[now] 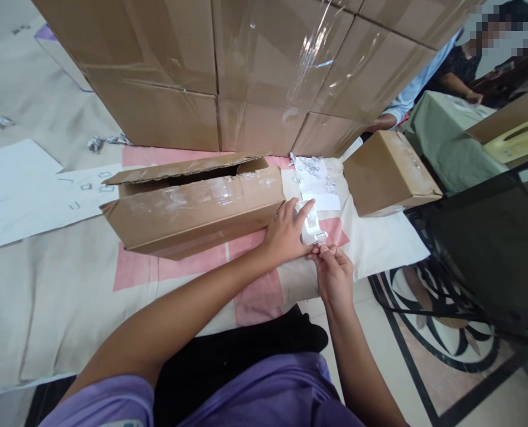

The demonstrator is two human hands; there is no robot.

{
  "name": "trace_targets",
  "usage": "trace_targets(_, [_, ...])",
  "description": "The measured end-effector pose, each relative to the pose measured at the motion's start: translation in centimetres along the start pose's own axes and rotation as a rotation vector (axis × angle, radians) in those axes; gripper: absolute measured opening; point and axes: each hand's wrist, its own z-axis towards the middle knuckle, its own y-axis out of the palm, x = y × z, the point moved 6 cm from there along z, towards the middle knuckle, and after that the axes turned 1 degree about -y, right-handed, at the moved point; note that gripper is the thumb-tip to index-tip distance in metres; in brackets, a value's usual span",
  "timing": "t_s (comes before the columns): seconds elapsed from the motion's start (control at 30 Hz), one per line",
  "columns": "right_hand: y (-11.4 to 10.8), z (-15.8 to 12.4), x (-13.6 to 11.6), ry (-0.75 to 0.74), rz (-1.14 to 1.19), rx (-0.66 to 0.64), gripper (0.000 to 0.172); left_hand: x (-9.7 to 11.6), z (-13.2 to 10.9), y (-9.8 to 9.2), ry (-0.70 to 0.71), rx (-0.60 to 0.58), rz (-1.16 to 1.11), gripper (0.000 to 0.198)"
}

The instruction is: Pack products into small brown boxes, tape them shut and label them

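My left hand (285,232) is wrapped round a white tape dispenser (310,225) on the cloth-covered table. Beside it, my right hand (333,267) pinches at the dispenser's near end, where a small clear piece seems to show between the fingertips; it is too small to make out fully. A long cardboard box (201,207) lies just left of my left hand, its top flaps slightly parted. Behind the dispenser is a white paper (319,198) with small cut pieces on it.
Stacked, taped cartons (264,71) rise at the back. Another cardboard box (379,175) stands right of the paper. White sheets (24,196) with small pieces lie at left. A black chair (495,249) is at right. Two other people are partly visible beyond the boxes.
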Motion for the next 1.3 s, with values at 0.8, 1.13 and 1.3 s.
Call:
trace_targets(0.8, [-0.1, -0.25, 0.09, -0.02, -0.001, -0.013, 0.034, -0.01, -0.09, -0.09, -0.008, 0.007, 0.06, 0.107])
trace_targets(1.13, [0.02, -0.22, 0.01, -0.022, 0.004, -0.014, 0.036, 0.28, -0.19, -0.43, 0.005, 0.023, 0.076, 0.104])
trace_targets(1.3, [-0.21, -0.2, 0.27, -0.009, -0.02, -0.006, 0.037, 0.16, -0.12, -0.32, 0.013, 0.016, 0.084, 0.104])
